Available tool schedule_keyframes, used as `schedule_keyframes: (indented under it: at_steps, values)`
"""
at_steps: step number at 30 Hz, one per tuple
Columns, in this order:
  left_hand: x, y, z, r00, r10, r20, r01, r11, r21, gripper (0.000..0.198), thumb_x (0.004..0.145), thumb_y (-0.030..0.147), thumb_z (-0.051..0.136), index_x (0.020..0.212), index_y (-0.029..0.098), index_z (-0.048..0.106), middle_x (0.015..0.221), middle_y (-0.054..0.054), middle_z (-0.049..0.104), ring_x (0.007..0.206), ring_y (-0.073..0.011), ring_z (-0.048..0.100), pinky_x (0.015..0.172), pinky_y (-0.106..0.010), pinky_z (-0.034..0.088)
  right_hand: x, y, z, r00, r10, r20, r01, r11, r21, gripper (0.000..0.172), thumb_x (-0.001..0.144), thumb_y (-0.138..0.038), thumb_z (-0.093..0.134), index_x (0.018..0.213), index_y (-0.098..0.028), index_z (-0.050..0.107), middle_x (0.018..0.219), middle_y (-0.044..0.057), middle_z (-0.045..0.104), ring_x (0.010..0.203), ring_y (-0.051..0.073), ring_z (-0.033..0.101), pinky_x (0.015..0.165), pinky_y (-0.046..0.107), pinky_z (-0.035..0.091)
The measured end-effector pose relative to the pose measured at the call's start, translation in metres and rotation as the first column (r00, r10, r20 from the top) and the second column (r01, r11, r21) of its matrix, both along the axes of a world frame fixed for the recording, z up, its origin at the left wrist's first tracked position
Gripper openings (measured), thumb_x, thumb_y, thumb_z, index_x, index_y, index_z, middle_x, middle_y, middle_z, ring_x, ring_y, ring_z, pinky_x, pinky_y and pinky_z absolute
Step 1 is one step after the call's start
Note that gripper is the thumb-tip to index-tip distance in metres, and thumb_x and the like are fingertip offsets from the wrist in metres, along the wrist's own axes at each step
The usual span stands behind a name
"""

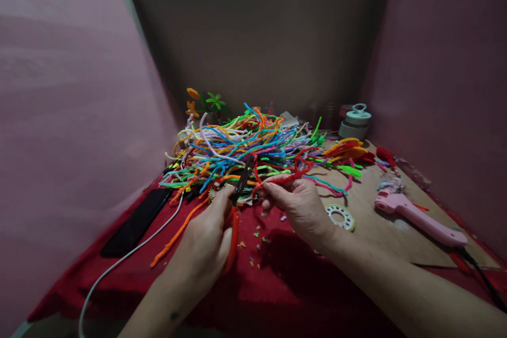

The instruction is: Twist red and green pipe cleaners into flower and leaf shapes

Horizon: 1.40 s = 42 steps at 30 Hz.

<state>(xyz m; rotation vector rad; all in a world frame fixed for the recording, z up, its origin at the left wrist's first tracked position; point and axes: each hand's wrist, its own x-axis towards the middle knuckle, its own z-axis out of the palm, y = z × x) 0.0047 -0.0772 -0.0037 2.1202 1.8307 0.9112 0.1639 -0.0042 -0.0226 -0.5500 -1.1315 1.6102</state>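
My left hand [209,235] is closed around red-handled cutters [234,222], whose dark jaws point up toward the pile. My right hand [299,206] pinches a red pipe cleaner [287,175] that bends up and loops back over the heap. The cutter jaws sit just left of that red piece, close to my right fingertips. Behind both hands lies a large tangle of pipe cleaners [245,145] in many colours. An orange pipe cleaner [178,232] trails out from the pile beside my left wrist.
A red cloth [269,285] covers the surface, strewn with small clippings. A black phone [137,222] and white cable [119,264] lie left. Right: brown board [380,227], pink glue gun [420,216], white tape ring [340,216], pale tape rolls [355,121]. Pink walls close in on both sides.
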Motion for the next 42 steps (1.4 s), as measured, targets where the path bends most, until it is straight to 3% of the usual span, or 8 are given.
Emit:
schedule_keyframes:
  at_steps: [4,9,22,42]
  values:
    - [-0.001,-0.007,-0.012,0.965,-0.022,-0.260,0.035,0.998,0.048,0.054,0.073,0.006,0.035,0.127,0.010,0.035,0.118,-0.016,0.053,0.111,-0.0230,0.052,0.092,-0.038,0.043,0.000,-0.001,0.002,0.999,-0.041,0.022,0.041,0.999,-0.013,0.017,0.069,-0.028,0.067,0.075,-0.012,0.064,0.062,0.002,0.066,0.049,0.012,0.061,0.050,0.025,0.050]
    - [-0.005,-0.006,-0.025,0.918,0.004,-0.397,0.028,0.997,0.074,0.055,0.073,0.005,0.034,0.128,0.010,0.034,0.118,-0.017,0.053,0.108,-0.0239,0.053,0.090,-0.040,0.045,0.001,-0.001,0.001,0.997,-0.028,0.072,0.025,0.999,0.038,0.016,0.073,-0.026,0.062,0.079,-0.012,0.065,0.055,0.002,0.065,0.050,0.012,0.061,0.055,0.025,0.049]
    - [-0.007,-0.007,-0.025,0.943,-0.027,-0.332,0.044,0.998,0.045,0.059,0.069,0.003,0.036,0.127,0.015,0.037,0.115,-0.013,0.056,0.105,-0.0225,0.055,0.089,-0.040,0.045,0.001,0.001,-0.002,0.992,0.100,0.080,-0.102,0.994,0.026,0.018,0.073,-0.027,0.060,0.079,-0.011,0.063,0.054,0.003,0.063,0.047,0.014,0.058,0.048,0.029,0.050]
    - [-0.018,-0.014,-0.032,0.913,-0.094,-0.398,0.121,0.992,0.042,0.056,0.076,0.005,0.036,0.131,0.016,0.030,0.120,-0.012,0.053,0.108,-0.0200,0.053,0.090,-0.036,0.045,0.001,0.008,-0.008,0.967,0.253,0.016,-0.252,0.966,-0.050,0.015,0.069,-0.023,0.065,0.073,-0.011,0.059,0.055,0.000,0.061,0.043,0.011,0.057,0.044,0.026,0.052]
